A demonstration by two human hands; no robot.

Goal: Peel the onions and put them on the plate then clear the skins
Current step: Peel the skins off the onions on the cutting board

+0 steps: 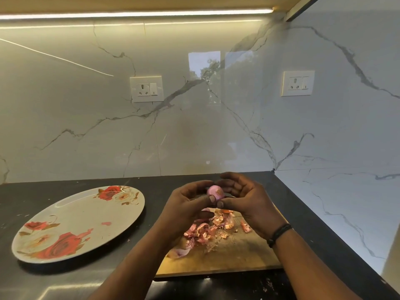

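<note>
Onion (214, 192) sits just right of frame centre, low, pinched between both hands above the cutting board (227, 254). Left hand (186, 204) grips it from the left, thumb on the near side. Right hand (244, 200) cups it from the right, fingers curled over the top, thumb tip against the lower edge. Both hands grasp the onion; neither is free. Most of its surface looks pink and bare, with a brownish patch of skin at the right side.

Step in hand looks like stripping the last skin. To do it well: left hand should keep the onion steady, right thumbnail should catch the edge of that patch and pull away, keeping it over the board so scraps fall with the rest.

Skins (207, 230) lie heaped on the board under the hands. Plate (65, 213), with a rose pattern, rests at lower left on the dark counter (155, 185), holding no onion, only a small pink scrap. A few flecks dot the counter too; they will need sweeping later.
</note>
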